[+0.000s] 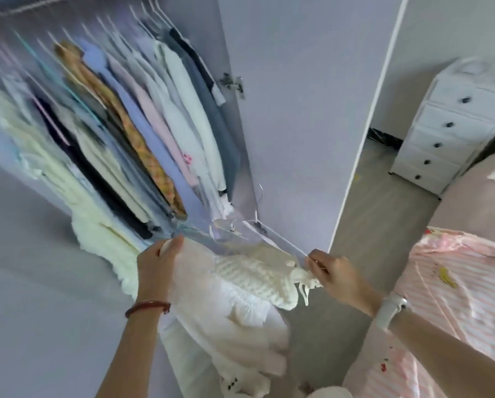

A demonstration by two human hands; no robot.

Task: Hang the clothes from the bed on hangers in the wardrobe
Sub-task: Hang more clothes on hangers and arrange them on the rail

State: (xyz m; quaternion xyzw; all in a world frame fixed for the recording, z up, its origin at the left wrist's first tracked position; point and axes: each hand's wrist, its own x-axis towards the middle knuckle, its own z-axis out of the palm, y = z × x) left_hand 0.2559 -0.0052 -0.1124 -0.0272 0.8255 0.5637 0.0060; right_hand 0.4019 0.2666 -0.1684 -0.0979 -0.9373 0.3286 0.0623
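Note:
I hold a cream-white garment point(235, 285) with a knitted top and frilly skirt in front of the open wardrobe point(120, 116). A pale hanger point(257, 225) with a metal hook lies along its upper edge. My left hand point(157, 262) grips the garment's left shoulder. My right hand point(335, 274) pinches the right end of the hanger and the garment's edge. The skirt part hangs down between my arms. A pink striped cloth point(453, 288) lies on the bed at the right.
The wardrobe rail is packed with several hanging clothes, blurred by motion. The wardrobe door point(303, 110) stands open just right of them. A white chest of drawers point(447, 130) stands against the far wall. Grey floor point(384, 214) runs between door and bed.

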